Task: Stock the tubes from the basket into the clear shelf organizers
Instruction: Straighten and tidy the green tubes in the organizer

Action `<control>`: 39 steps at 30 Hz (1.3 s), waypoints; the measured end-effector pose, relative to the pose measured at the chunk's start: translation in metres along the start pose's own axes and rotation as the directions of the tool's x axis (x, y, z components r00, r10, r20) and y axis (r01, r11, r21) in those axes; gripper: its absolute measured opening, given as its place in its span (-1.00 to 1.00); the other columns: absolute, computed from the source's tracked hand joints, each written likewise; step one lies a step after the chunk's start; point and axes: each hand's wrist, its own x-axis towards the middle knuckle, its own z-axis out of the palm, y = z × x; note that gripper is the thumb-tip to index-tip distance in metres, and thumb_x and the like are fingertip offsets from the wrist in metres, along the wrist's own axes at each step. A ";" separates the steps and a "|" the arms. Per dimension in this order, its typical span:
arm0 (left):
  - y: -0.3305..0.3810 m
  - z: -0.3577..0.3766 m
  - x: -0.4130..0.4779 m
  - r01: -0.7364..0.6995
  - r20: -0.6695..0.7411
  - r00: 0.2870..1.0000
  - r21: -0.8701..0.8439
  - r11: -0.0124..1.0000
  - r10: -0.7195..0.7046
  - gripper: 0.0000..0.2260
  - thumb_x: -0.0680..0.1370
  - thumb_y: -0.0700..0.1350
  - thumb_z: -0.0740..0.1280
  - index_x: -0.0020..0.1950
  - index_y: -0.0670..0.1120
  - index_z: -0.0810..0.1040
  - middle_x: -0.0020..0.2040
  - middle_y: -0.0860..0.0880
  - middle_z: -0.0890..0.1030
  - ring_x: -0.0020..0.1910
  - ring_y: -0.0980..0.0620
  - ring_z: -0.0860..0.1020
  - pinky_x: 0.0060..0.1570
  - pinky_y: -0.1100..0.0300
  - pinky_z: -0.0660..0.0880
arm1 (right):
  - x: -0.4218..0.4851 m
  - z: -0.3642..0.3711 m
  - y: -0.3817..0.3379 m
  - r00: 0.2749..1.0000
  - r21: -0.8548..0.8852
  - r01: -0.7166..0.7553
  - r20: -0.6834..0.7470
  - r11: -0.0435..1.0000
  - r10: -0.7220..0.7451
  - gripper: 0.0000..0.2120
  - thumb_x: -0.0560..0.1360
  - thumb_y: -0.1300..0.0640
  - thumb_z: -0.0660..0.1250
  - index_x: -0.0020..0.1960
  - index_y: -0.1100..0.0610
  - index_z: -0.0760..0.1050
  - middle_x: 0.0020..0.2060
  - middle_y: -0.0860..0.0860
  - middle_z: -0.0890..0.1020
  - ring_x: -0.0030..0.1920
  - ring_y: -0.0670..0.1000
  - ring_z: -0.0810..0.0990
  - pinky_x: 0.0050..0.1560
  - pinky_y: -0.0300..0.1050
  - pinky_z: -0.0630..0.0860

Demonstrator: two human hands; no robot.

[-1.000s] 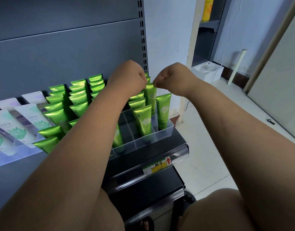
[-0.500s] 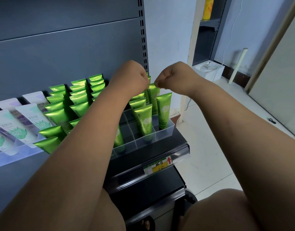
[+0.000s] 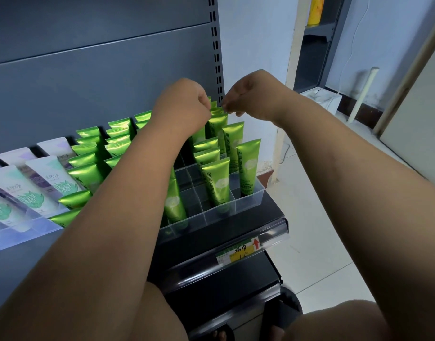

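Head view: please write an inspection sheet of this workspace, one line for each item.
Surface: dark shelf, price label on its front rail.
Job's things: green tubes upright in clear organizer, some front cells empty; basket not in view.
Clutter: white tubes at the left.
Hands: left hand and right hand both pinch the top of a rear tube.
Cables: thin white cable on the far wall.
Surroundings: white box, white pole leaning there.

Glossy green tubes, clear organizer

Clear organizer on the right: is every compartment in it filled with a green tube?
No, several compartments of the clear organizer stand empty between the green tubes.
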 end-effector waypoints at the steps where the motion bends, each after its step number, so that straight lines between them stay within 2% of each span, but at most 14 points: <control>1: 0.000 0.000 0.002 0.001 0.000 1.000 0.009 1.000 -0.001 -0.84 0.50 -0.20 0.41 -0.12 0.07 0.68 -0.03 0.03 0.69 -0.03 -0.04 0.63 -0.01 0.08 0.57 | 0.004 0.002 -0.003 1.000 -0.039 -0.002 0.003 0.999 0.002 -0.72 0.48 0.11 0.41 0.09 0.27 0.66 0.00 0.26 0.68 -0.18 0.16 0.59 0.14 0.20 0.59; 3: -0.001 0.002 0.006 0.009 -0.003 1.000 0.024 1.000 -0.009 -0.83 0.50 -0.21 0.41 -0.09 0.07 0.70 -0.03 0.03 0.69 -0.03 -0.04 0.63 -0.01 0.09 0.57 | 0.009 0.007 -0.006 1.000 -0.103 -0.003 0.005 0.995 0.004 -0.61 0.43 0.13 0.39 0.15 0.37 0.57 0.09 0.36 0.59 -0.18 -0.02 0.36 0.12 0.33 0.56; 4: -0.002 0.004 0.008 0.017 -0.003 1.000 0.032 0.999 -0.017 -0.83 0.50 -0.21 0.42 -0.09 0.07 0.70 -0.03 0.04 0.69 -0.03 -0.03 0.63 -0.01 0.08 0.58 | 0.011 0.009 -0.005 1.000 -0.122 -0.005 0.005 0.993 0.005 -0.60 0.42 0.12 0.40 0.14 0.38 0.57 0.09 0.36 0.59 -0.23 0.20 0.53 0.11 0.34 0.57; 5: -0.002 0.006 0.009 0.024 -0.003 1.000 0.043 0.999 -0.024 -0.83 0.49 -0.21 0.42 -0.10 0.08 0.70 -0.04 0.05 0.68 -0.04 -0.03 0.63 0.00 0.06 0.59 | 0.012 0.010 -0.004 1.000 -0.135 0.000 0.009 0.991 0.001 -0.61 0.41 0.12 0.41 0.12 0.38 0.58 0.08 0.36 0.60 0.11 0.35 0.60 0.12 0.32 0.58; 6: -0.002 0.007 0.010 0.029 -0.005 1.000 0.056 0.998 -0.029 -0.83 0.49 -0.20 0.42 -0.13 0.08 0.70 -0.06 0.06 0.68 -0.05 -0.03 0.63 0.02 0.03 0.61 | 0.014 0.011 -0.002 1.000 -0.142 0.001 0.015 0.990 0.002 -0.63 0.41 0.11 0.41 0.09 0.36 0.61 0.07 0.34 0.62 0.03 0.34 0.64 0.12 0.29 0.59; 9: 0.000 0.012 0.011 0.034 -0.014 0.999 0.094 0.995 -0.032 -0.84 0.47 -0.18 0.40 -0.16 0.08 0.71 -0.10 0.06 0.67 -0.08 -0.07 0.63 0.01 -0.07 0.64 | 0.016 0.013 0.004 1.000 -0.141 -0.005 0.023 0.990 0.009 -0.69 0.42 0.13 0.43 0.05 0.34 0.64 0.03 0.31 0.66 0.08 0.30 0.65 0.14 0.24 0.61; 12: 0.003 0.014 0.012 0.029 0.004 1.000 0.126 0.992 -0.030 -0.83 0.46 -0.17 0.37 -0.14 0.07 0.71 -0.11 0.04 0.67 -0.09 -0.10 0.63 0.01 -0.08 0.63 | 0.016 0.013 0.006 1.000 -0.138 -0.004 0.007 0.990 0.005 -0.71 0.41 0.19 0.41 0.05 0.36 0.63 0.01 0.33 0.65 -0.18 0.20 0.64 0.13 0.26 0.60; 16: 0.006 0.014 0.014 0.018 0.016 1.000 0.136 0.990 -0.021 -0.84 0.47 -0.19 0.38 -0.16 0.04 0.71 -0.13 0.03 0.66 -0.10 -0.09 0.62 0.00 -0.09 0.64 | 0.015 0.011 0.009 1.000 -0.159 0.031 0.004 0.987 -0.030 -0.78 0.46 0.16 0.45 0.00 0.30 0.69 -0.05 0.26 0.69 0.02 0.25 0.67 0.12 0.18 0.61; 19: 0.007 0.016 0.014 0.012 0.016 1.000 0.117 0.993 -0.014 -0.85 0.48 -0.20 0.39 -0.14 0.03 0.72 -0.11 0.04 0.67 -0.07 -0.08 0.63 0.01 -0.09 0.64 | 0.014 0.009 0.011 0.999 -0.140 0.030 -0.009 0.990 -0.032 -0.79 0.47 0.12 0.47 0.00 0.24 0.71 -0.06 0.21 0.71 0.02 0.20 0.68 0.12 0.15 0.61; 23: 0.008 0.017 0.013 0.015 0.018 1.000 0.108 0.994 -0.017 -0.84 0.49 -0.20 0.40 -0.13 0.04 0.72 -0.09 0.04 0.67 -0.06 -0.07 0.63 0.02 -0.07 0.64 | 0.014 0.008 0.015 1.000 -0.109 0.002 0.018 0.994 0.000 -0.83 0.46 0.11 0.45 0.03 0.11 0.72 -0.03 0.09 0.72 0.04 0.10 0.68 0.09 -0.04 0.61; 27: 0.007 0.014 0.014 0.022 0.046 0.999 0.077 0.997 -0.026 -0.90 0.50 -0.16 0.44 -0.10 0.00 0.74 -0.11 0.06 0.66 -0.03 -0.04 0.63 0.05 -0.03 0.62 | 0.014 0.009 0.012 1.000 -0.111 0.030 -0.004 0.993 -0.030 -0.79 0.47 0.09 0.47 0.02 0.19 0.72 -0.07 0.14 0.72 0.00 0.13 0.68 0.13 0.11 0.61; 32: 0.005 -0.006 0.024 0.051 -0.032 0.998 0.032 0.998 -0.050 -0.91 0.49 -0.16 0.41 -0.10 -0.11 0.72 -0.09 -0.05 0.70 -0.05 -0.07 0.65 0.01 0.05 0.63 | 0.018 0.001 0.018 0.998 0.078 -0.004 -0.067 0.997 0.009 -0.86 0.42 0.07 0.47 -0.09 0.12 0.74 -0.19 0.13 0.73 -0.09 0.15 0.71 0.08 0.12 0.66; 36: 0.001 -0.011 0.033 0.065 -0.005 0.998 0.046 0.997 -0.065 -0.93 0.50 -0.15 0.46 -0.06 -0.07 0.74 -0.09 -0.03 0.68 -0.03 -0.08 0.64 0.00 0.11 0.59 | 0.029 0.009 0.023 0.995 0.077 0.013 -0.102 0.997 -0.005 -0.84 0.45 0.11 0.47 -0.05 0.18 0.73 -0.15 0.16 0.71 -0.10 0.13 0.69 0.04 0.07 0.66; 39: 0.004 -0.007 0.039 0.023 0.049 0.998 0.093 0.995 -0.028 -0.92 0.50 -0.16 0.48 -0.02 -0.09 0.73 -0.06 -0.06 0.68 -0.01 -0.10 0.63 0.01 0.07 0.59 | 0.037 0.020 0.026 0.997 0.050 -0.007 -0.075 0.999 0.010 -0.75 0.42 0.10 0.46 -0.03 0.28 0.68 -0.13 0.27 0.69 -0.25 0.08 0.59 -0.07 0.01 0.62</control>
